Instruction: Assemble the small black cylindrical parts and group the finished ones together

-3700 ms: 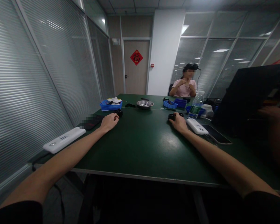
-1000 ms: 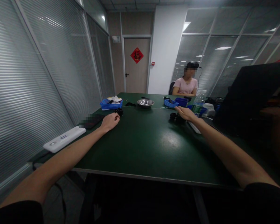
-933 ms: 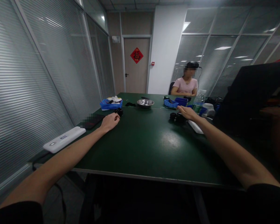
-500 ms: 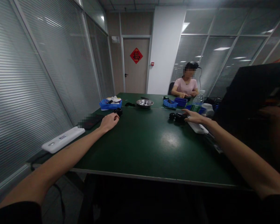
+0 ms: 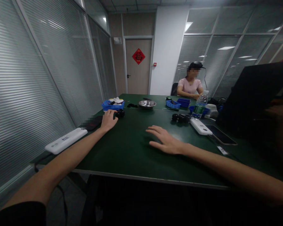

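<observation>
A: What are you getting on the far left?
B: A white power bank is lying on the green table, and a dark slab is lying just past it, partly pixelated.
A: And the left hand?
B: I'm watching the left hand arching low over the table, fingers curving forward, thumb standing apart from them. A black piece is sitting right at its fingertips. I'm seeing a gap between thumb and fingers, but I can't tell whether they're grasping that piece, only touching it or just framing it. A blue tray, heaped with small stuff, is sitting just beyond.
A: Moving right?
B: A steel bowl is standing farther back. Nearer me, the right hand is hovering palm down over bare table, fingers loosely spreading, thumb well away from them. That grip is released; it's holding nothing.
A: What's around it?
B: Beyond it I'm seeing a smaller tray. To its right, and farther back, a row of black pieces is lying near a bottle. Another person is sitting across the table in a pink top, forearms resting by the edge. A second power bank is lying beside the row, and a phone is lying alongside that.
</observation>
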### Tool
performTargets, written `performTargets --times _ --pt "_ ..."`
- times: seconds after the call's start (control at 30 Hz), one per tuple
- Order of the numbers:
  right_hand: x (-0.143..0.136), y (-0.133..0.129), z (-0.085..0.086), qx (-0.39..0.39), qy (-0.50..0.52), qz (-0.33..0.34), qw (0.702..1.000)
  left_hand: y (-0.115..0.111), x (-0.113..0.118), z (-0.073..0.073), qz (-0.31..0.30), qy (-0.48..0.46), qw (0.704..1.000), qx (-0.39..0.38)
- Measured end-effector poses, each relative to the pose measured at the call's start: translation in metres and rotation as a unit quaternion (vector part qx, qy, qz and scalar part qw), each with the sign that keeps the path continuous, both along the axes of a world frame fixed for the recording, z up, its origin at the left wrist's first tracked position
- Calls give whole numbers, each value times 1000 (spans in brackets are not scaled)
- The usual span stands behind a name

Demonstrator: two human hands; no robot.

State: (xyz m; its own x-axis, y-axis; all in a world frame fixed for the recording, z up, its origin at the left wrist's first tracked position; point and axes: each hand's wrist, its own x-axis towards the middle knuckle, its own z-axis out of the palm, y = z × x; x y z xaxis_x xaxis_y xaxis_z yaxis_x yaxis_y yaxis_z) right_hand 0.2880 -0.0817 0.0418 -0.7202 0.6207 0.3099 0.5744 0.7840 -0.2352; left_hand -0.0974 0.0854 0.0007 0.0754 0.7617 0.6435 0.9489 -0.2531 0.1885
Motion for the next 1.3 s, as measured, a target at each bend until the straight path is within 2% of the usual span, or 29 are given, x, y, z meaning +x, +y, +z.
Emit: performTargets --times 0.1,0.2,0.67,0.9,1.0,1.07,1.13,1.2,1.3 --pt "-31 -45 2 -44 -47 120 991 3 2 -1 -10 34 999 -18" --pt "-45 -65 6 -51 -57 145 986 6 3 -1 -4 42 998 -36" --pt "-45 -62 6 -52 -51 137 988 16 2 -3 29 52 996 -73" --pt "-45 -63 5 -47 -47 143 988 5 7 3 27 54 996 -65" --pt "-45 -60 3 -47 -5 127 991 -12 22 10 -35 30 998 -42" --pt "-43 -52 0 -58 66 79 993 -30 38 17 -141 -11 988 -56" --pt "-40 -41 -3 -66 151 -2 986 -53 58 25 -280 -34 954 -102" --pt "-35 -29 -6 -71 206 -66 974 -77 80 31 -399 -20 905 -147" --pt "-29 -16 -11 -96 225 -80 966 -108 106 37 -501 23 847 -175"
